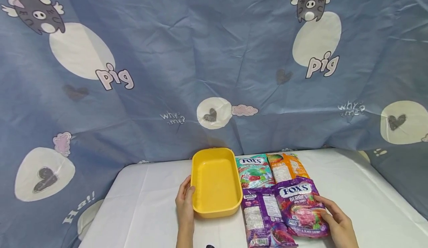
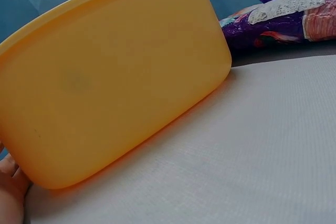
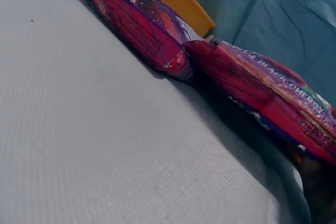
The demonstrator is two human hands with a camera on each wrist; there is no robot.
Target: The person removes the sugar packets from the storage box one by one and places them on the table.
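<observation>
Nearest, the right hand (image 1: 337, 222) holds the right edge of a purple berries candy bag (image 1: 302, 211), fingers curled on it; a second purple bag (image 1: 259, 218) lies just left. The left hand (image 1: 185, 203) grips the yellow tub (image 1: 215, 183) at its near-left rim. Farther, a green bag (image 1: 254, 171) and an orange bag (image 1: 287, 166) lie on the white table (image 1: 150, 203).
</observation>
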